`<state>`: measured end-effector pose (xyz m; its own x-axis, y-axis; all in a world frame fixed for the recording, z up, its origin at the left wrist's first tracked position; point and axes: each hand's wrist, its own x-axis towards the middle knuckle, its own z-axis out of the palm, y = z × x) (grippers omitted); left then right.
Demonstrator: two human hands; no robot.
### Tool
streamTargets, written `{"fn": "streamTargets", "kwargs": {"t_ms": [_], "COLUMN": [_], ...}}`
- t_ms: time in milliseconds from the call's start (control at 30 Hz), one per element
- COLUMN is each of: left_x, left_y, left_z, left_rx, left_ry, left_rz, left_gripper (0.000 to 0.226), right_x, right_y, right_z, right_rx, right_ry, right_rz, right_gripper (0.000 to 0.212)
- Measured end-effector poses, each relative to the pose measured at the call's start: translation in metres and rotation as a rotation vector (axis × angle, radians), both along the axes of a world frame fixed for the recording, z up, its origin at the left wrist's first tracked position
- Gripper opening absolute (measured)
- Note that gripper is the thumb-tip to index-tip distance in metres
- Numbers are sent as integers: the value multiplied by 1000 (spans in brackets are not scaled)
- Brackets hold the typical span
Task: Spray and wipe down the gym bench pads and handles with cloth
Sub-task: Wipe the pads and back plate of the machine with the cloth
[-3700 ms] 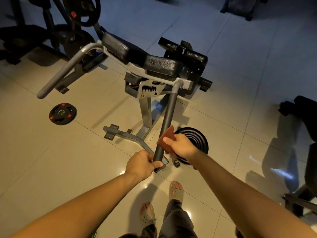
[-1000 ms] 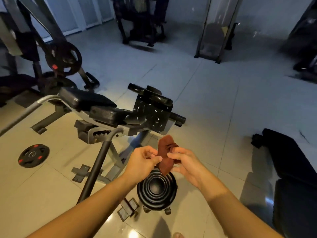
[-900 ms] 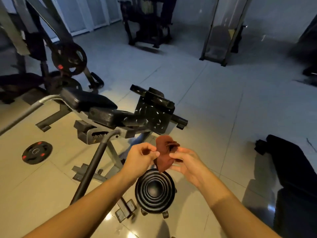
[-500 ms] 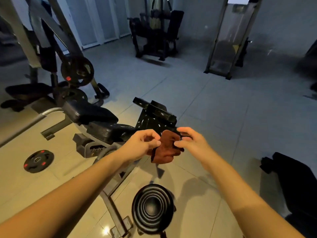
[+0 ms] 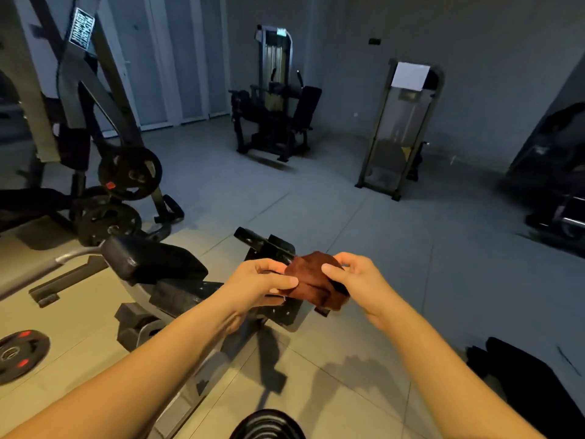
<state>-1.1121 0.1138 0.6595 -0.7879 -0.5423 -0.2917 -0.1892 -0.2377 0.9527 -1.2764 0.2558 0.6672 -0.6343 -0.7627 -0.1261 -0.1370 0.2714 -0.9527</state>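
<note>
Cloth (image 5: 311, 282) between hands, above bench (image 5: 152, 264)

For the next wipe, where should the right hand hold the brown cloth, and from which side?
Judging by its bunched, drooping shape, grip the cloth at its upper right edge, where the right hand already pinches it, coming from the right. The left hand holds the opposite edge, and the loose middle sags between them.

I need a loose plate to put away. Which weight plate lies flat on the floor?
The red-marked plate at the lower left lies flat on the tiles; the other two stand upright by the rack.
</note>
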Motion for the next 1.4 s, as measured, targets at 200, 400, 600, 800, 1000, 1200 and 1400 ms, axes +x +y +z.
{"fn": "streamTargets", "kwargs": {"t_ms": [200, 400, 600, 800, 1000, 1200, 1400], "left_x": [-7, -11, -20, -36, -48, -54, -63], "left_y": [-28, -54, -72, -75, -77, -85, -74], "left_z": [11, 40, 66, 76, 80, 65, 41], "left_rx": [-403, -740, -763, -827, -823, -762, -357], "left_ry": [120, 123, 81, 41, -4, 12, -55], "left_rz": [133, -91, -194, -213, -198, 61, 106], "left_gripper": [22, 20, 17, 20, 22, 20, 21], "right_x": [-10, -15, -29, -57, -77, -89, -88], "right_y": [-18, -46, -77, -97, -116, -122, -122], "right_z": [1, 23, 35, 37, 45, 43, 42], "right_rx": [82, -14, -104, -118, -9, -19, 20], "right_ry": [32, 228, 186, 225, 167, 142, 215], "right_rz": [60, 167, 377, 449, 608, 638, 623], "right_gripper": [8, 56, 33, 38, 35, 6, 6]}}
